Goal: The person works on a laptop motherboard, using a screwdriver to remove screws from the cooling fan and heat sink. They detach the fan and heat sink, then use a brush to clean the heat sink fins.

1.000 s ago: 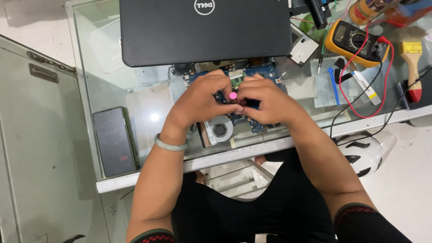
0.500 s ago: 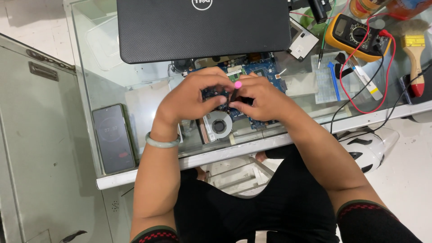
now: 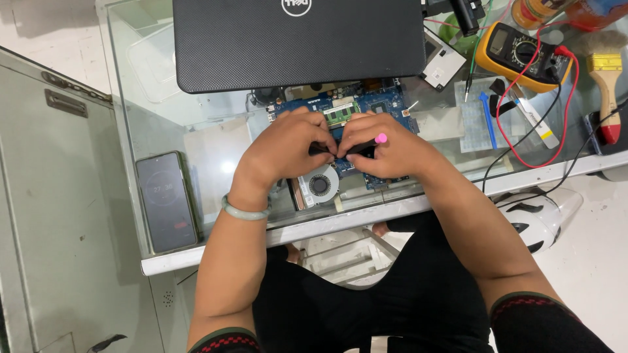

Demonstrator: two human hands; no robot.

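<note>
A blue laptop motherboard (image 3: 386, 101) with a round cooling fan (image 3: 319, 184) lies on the glass table, in front of a black laptop lid (image 3: 297, 42). My left hand (image 3: 288, 147) and my right hand (image 3: 386, 150) rest side by side on the board. Between them they hold a thin black tool with a pink end (image 3: 380, 138). The right hand grips the tool's shaft; the left fingertips pinch near its tip. The board under the hands is hidden. A pale green bangle (image 3: 245, 210) sits on my left wrist.
A dark phone (image 3: 165, 199) lies at the table's left edge. To the right are a yellow multimeter (image 3: 520, 52) with red and black leads, a blue tool (image 3: 487, 117), a brush with a red handle (image 3: 605, 78) and a small white part (image 3: 443, 65). A white helmet-like object (image 3: 540, 216) sits below the table.
The view has shifted slightly. Both hands stay on the board, and the pink-ended tool has tilted so its pink end now points right.
</note>
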